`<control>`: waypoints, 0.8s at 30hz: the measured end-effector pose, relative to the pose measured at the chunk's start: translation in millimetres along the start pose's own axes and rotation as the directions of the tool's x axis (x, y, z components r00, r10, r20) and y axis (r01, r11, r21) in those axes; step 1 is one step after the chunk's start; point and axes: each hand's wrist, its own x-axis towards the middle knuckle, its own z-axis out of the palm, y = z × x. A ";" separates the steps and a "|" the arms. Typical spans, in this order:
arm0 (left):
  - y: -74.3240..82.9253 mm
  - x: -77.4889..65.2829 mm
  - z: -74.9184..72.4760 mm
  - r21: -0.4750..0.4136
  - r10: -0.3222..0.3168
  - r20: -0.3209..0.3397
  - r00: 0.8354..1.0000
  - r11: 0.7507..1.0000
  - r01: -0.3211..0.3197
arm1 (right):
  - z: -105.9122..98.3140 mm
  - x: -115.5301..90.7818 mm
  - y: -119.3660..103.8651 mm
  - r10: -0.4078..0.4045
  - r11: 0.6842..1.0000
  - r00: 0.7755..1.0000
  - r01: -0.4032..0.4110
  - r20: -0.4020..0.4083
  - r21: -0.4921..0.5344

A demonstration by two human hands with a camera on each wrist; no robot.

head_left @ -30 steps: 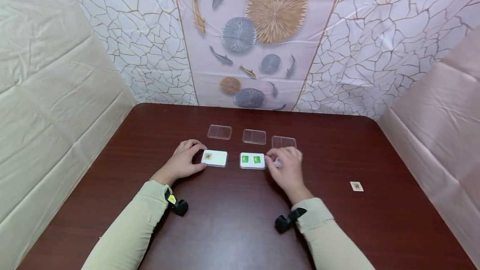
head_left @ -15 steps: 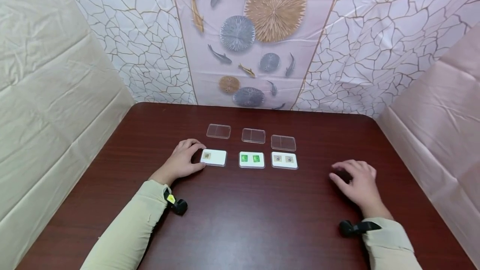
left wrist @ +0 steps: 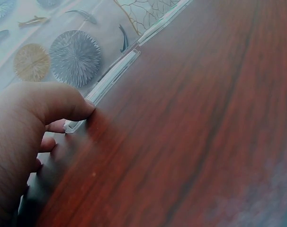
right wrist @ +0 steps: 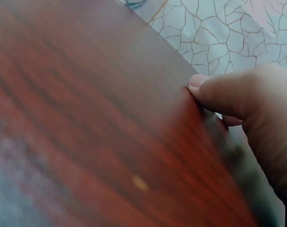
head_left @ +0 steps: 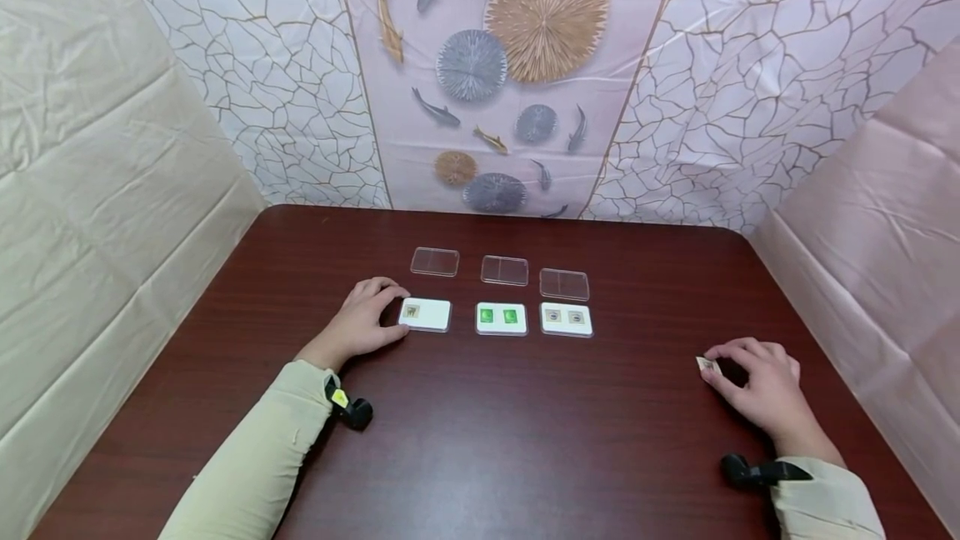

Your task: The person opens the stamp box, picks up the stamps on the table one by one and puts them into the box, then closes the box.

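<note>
Two hands show in the head view, with three white cases and three clear lids on one dark wood surface [head_left: 487, 432]. The left hand [head_left: 360, 322] grips the first case [head_left: 435, 316] by its near end, thumb and forefinger at two corners; this case bears one brown picture, just beside the fingertips. To the right of that hand come the second case [head_left: 501, 319], with two green pictures, and then the third case [head_left: 566, 320], with two grey-brown ones. Farther off than the cases, ahead and to the right of the left hand, lie the three lids [head_left: 505, 270] in a row. Well apart, the right hand [head_left: 765, 390] pinches one small square [head_left: 707, 365] at its fingertips, thumb on the near side and forefinger on the far side; whether it is lifted I cannot tell. Past both hands hangs one printed cloth [head_left: 547, 15] with two gold fish.

In the left wrist view, one thumb presses the first case's near edge, and the edge of another case shows beyond the hand.

In the right wrist view, the thumb is bent forward over the surface; too little shows past it to make out the square.
</note>
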 end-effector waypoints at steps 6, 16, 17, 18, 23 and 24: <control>-0.3 0.1 1.0 0.006 -0.007 0.009 1.000 1.000 0.007 | -0.8 1.3 -1.4 0.012 0.999 1.000 -0.011 0.013 -0.038; 4.6 0.0 -1.6 -0.002 -0.001 0.003 1.000 1.000 0.001 | 1.9 -1.0 0.4 0.031 0.999 0.999 -0.031 0.010 -0.037; 4.9 -0.1 -1.7 0.000 -0.001 0.003 1.000 1.000 0.001 | 2.3 -1.2 0.7 0.034 0.999 0.999 -0.034 0.009 -0.033; 5.1 -0.2 -1.9 0.000 -0.001 0.002 1.000 1.000 0.001 | 2.7 -1.3 0.8 0.039 0.999 0.999 -0.039 0.008 -0.028; 4.8 -1.1 -3.1 -0.005 -0.001 -0.003 1.000 1.000 0.001 | 4.3 0.4 -0.8 0.071 0.997 0.997 -0.070 -0.024 0.027; 4.5 -1.2 -3.4 -0.005 -0.001 -0.004 1.000 1.000 0.001 | 4.8 1.6 -1.8 0.082 0.996 0.996 -0.080 -0.036 0.047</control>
